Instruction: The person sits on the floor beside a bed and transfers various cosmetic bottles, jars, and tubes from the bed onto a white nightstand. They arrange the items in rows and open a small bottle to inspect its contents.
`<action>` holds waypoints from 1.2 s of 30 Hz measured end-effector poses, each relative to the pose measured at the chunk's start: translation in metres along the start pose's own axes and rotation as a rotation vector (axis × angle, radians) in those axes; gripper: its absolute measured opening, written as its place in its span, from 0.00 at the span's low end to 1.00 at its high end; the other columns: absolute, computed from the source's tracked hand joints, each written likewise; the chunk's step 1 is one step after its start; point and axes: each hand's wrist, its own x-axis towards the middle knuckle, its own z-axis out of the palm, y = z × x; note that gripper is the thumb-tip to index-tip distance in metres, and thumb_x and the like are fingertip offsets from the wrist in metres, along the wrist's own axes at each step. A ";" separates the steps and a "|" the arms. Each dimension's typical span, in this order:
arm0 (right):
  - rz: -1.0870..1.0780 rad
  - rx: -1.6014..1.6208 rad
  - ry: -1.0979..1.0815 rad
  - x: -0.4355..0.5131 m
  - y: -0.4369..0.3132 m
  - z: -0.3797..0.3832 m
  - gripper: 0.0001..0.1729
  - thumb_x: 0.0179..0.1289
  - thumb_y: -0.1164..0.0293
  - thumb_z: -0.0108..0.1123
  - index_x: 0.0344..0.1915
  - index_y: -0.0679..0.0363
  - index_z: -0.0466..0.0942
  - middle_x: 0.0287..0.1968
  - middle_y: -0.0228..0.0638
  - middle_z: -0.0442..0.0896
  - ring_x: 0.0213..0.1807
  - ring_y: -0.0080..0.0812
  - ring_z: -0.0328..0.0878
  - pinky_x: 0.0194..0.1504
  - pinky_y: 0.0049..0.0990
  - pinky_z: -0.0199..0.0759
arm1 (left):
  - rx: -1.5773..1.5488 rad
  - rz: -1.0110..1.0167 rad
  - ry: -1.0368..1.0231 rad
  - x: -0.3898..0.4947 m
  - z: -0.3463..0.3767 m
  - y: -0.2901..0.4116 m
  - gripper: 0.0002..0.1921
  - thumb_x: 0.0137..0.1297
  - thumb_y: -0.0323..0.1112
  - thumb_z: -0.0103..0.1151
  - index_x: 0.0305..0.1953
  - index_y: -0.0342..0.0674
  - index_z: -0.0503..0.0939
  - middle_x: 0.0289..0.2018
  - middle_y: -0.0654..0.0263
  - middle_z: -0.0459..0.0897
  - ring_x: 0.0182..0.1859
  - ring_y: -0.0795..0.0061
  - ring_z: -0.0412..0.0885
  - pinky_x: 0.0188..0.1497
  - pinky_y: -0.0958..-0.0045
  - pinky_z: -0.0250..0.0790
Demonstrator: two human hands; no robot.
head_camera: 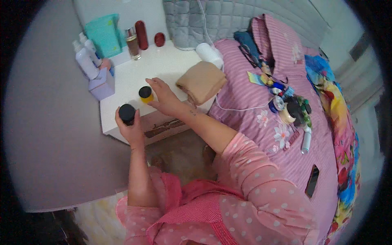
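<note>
My left hand [131, 128] is closed around a dark jar with a black lid [127, 112] at the front left of a white nightstand [150, 67]. My right hand [163, 99] reaches over the nightstand with its fingers apart, beside a small yellow jar [147, 98] with a black lid. The yellow jar stands upright between thumb and fingers; whether the fingertips touch it is hard to tell. To the right of that hand lies a folded tan cloth [200, 82].
Lotion bottles [87, 59], a lilac box [102, 85], a teal packet [104, 35] and a brown glass bottle [133, 44] line the nightstand's back left. A white cylinder [209, 53] stands behind the cloth. On the pink striped bed lie several containers [288, 111] and a phone [312, 180].
</note>
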 end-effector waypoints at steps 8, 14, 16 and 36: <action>-0.007 -0.376 0.434 -0.115 -0.019 -0.211 0.17 0.56 0.73 0.58 0.47 0.62 0.75 0.49 0.45 0.77 0.54 0.47 0.70 0.56 0.38 0.62 | 0.054 0.124 0.018 -0.004 -0.007 -0.008 0.29 0.55 0.29 0.66 0.58 0.34 0.65 0.49 0.58 0.73 0.49 0.71 0.73 0.53 0.72 0.68; 0.322 -0.950 0.514 -0.234 0.029 -0.352 0.25 0.51 0.72 0.63 0.51 0.62 0.71 0.49 0.47 0.76 0.52 0.49 0.69 0.55 0.40 0.60 | 0.427 0.247 0.062 0.001 0.001 -0.010 0.29 0.51 0.35 0.70 0.54 0.37 0.71 0.47 0.54 0.76 0.47 0.60 0.75 0.49 0.64 0.70; 0.403 -0.962 0.479 -0.256 0.032 -0.367 0.26 0.51 0.71 0.64 0.52 0.62 0.71 0.49 0.47 0.76 0.51 0.50 0.70 0.55 0.41 0.60 | 0.572 0.306 0.050 0.004 0.006 0.002 0.28 0.47 0.42 0.71 0.50 0.40 0.75 0.40 0.56 0.79 0.44 0.53 0.76 0.46 0.59 0.68; 0.641 -0.830 0.403 -0.282 0.078 -0.369 0.35 0.59 0.61 0.62 0.60 0.70 0.63 0.54 0.55 0.74 0.53 0.49 0.73 0.57 0.36 0.64 | 0.730 0.348 0.019 0.012 0.022 -0.025 0.23 0.57 0.37 0.61 0.53 0.35 0.73 0.44 0.59 0.78 0.52 0.59 0.70 0.55 0.57 0.55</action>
